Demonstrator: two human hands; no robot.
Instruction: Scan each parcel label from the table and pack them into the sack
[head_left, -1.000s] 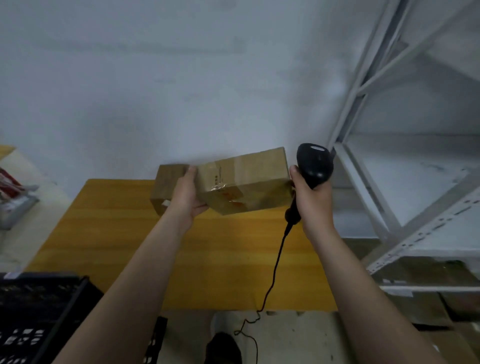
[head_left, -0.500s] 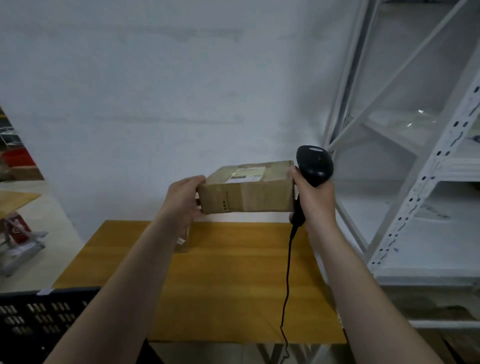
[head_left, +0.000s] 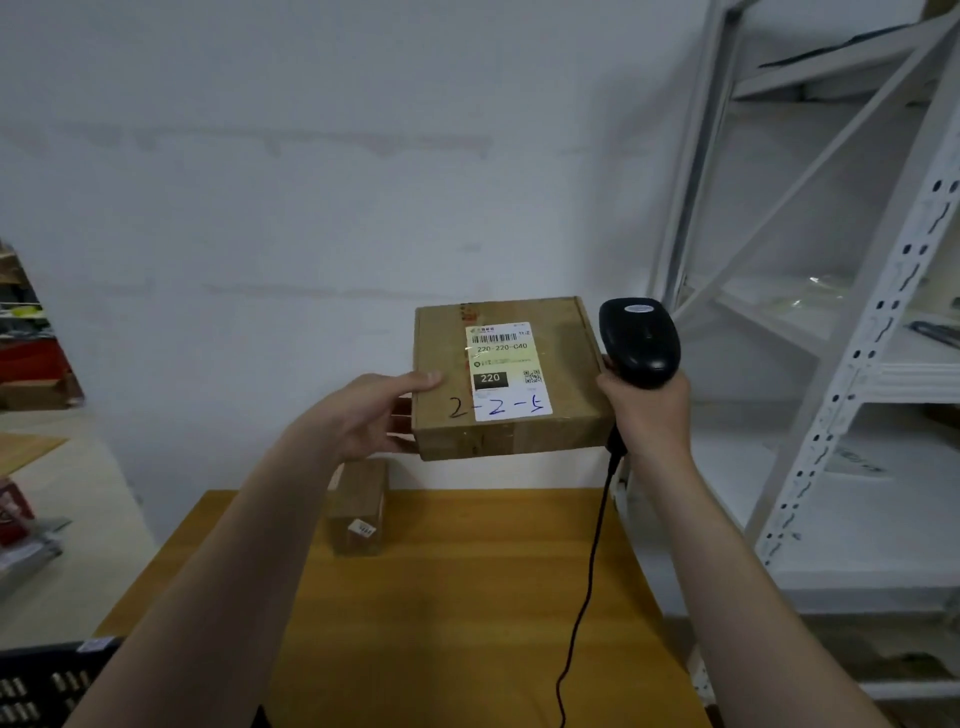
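Parcel (head_left: 506, 379) hangs in the air above the far edge of the counter (head_left: 467, 623), well clear of it. Its top face is tipped toward the camera, so the white label (head_left: 506, 369) shows in full, with the barcode along its top.

The left hand (head_left: 374, 415) has a closed grip on the parcel's left edge, thumb on the top face and fingers underneath. The right hand (head_left: 649, 410) has its grip wrapped round the handle of the black scanner (head_left: 639, 340). The scanner's head stands upright just beside the parcel's right edge. Whether this hand also steadies the parcel I cannot tell.

The step in hand looks like the scan itself. The scanner's window is not visible and does not seem to face the label. The right hand would need to draw back from the edge and turn the head down onto the barcode. The left hand alone would then carry the weight, so a firmer hold under the base would help.

Glossy tape crosses the label, so a slight tilt may avoid glare. The cable (head_left: 587, 571) trails down over the counter's right side and needs slack.

A smaller parcel (head_left: 358, 512) waits on the counter near its far edge. The sack is not in view.
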